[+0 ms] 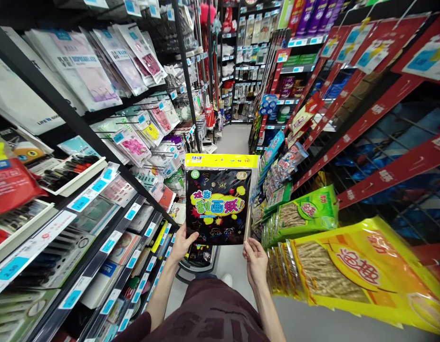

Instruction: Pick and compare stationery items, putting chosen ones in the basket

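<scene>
Upright in front of me is a pack of scratch-art paper (220,204), black with a yellow header strip and bright printed lettering, in a clear sleeve. My left hand (182,244) grips its lower left corner, thumb across the front and the other fingers hidden behind. At the lower right corner, my right hand (254,256) pinches the edge between thumb and fingers, beside a thin wooden stick (247,223) along that side. Partly hidden below the pack is a dark shopping basket (193,271) with things in it, near my legs.
Shelves of notebooks and pens (58,247) and hanging packets (134,137) line the left. On the right, yellow snack bags (348,270) and green snack bags (305,211) jut into the aisle near my right arm. The grey floor (234,137) runs ahead to more racks.
</scene>
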{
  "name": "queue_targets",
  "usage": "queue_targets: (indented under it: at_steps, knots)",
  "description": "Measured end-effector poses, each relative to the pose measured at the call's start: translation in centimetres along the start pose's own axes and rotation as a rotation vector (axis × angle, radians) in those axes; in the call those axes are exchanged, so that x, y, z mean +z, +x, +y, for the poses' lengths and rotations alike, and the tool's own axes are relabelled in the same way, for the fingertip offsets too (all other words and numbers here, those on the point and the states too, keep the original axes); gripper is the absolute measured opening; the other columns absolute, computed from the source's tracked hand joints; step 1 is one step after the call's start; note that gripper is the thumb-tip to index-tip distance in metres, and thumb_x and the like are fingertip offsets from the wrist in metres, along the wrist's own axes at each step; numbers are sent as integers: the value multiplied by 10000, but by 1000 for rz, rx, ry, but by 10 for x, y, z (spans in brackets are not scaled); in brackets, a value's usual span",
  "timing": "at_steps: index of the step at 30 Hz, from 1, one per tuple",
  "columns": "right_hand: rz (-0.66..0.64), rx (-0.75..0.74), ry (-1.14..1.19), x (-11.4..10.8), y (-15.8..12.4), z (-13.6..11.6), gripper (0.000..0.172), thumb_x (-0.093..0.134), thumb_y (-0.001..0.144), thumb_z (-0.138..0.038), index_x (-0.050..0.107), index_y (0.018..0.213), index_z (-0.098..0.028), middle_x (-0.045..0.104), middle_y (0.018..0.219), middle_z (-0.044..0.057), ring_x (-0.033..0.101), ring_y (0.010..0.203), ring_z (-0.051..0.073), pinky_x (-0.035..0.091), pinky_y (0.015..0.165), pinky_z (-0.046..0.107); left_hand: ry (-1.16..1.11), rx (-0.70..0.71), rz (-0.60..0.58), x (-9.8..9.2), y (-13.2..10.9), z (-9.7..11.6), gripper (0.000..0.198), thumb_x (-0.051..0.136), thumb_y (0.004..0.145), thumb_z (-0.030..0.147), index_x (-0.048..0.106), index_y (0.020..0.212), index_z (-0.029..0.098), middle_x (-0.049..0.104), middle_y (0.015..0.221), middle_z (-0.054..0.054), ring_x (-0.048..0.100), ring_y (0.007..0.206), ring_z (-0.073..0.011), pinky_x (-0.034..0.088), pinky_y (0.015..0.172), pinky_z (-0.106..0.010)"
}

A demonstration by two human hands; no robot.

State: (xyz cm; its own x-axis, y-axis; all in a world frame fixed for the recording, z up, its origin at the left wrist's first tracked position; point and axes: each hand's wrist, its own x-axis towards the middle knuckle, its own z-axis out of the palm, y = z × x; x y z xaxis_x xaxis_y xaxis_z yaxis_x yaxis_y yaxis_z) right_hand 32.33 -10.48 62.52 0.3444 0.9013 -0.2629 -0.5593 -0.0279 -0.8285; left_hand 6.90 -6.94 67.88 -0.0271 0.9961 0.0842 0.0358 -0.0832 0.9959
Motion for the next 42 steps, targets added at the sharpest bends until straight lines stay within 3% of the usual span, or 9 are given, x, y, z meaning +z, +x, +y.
queue_targets:
  at_steps: [6,12,18,22,30,37,42]
  knots:
    - [58,-2,-41,-3,3,4,461,900,595,-365,651,928,-164,639,804,33,493,587,87,363,489,171,2,-18,8,-3,-2,-4,554,717,783,383,567,1268,161,666,1193,-106,617,1098,-266,470,976,-376]
    - [-4,7,-27,-1,0,-1,457,877,620,-344,655,989,-195,635,864,27,513,627,98,368,503,173,-11,-31,6,-5,-4,-4,547,718,778,396,580,1249,155,677,1170,-107,618,1098,-275,474,978,-390]
    - [-22,67,79,2,0,-5,403,872,612,-309,675,946,-198,539,696,-40,372,506,53,306,456,173,-4,-42,-22,-1,-7,0,577,719,781,378,553,1288,157,658,1221,-119,608,1137,-278,458,1014,-403]
    - [-63,107,53,1,-2,-6,363,855,656,-377,674,898,-176,480,606,-43,395,522,76,316,467,186,-25,-28,-11,1,-7,1,553,706,796,367,548,1282,154,654,1230,-121,606,1144,-274,459,1014,-398]
    - [-137,49,-61,-11,-2,2,347,819,731,-430,652,905,-181,488,582,-40,403,540,89,314,486,187,-34,-2,-33,3,-9,5,561,705,798,361,542,1295,158,634,1267,-122,589,1177,-288,454,1022,-402]
    - [-207,112,71,-15,-3,-4,277,778,771,-401,654,890,-184,566,860,-2,512,680,114,474,585,230,-64,14,-70,9,-14,7,511,706,805,364,573,1253,157,629,1271,-113,578,1180,-285,442,1032,-406]
    - [-215,182,39,-19,-7,3,339,859,677,-377,616,789,-169,522,716,-41,566,639,122,552,673,295,-158,35,-67,13,-19,9,514,721,793,369,579,1249,180,639,1253,-97,594,1149,-280,446,1027,-419]
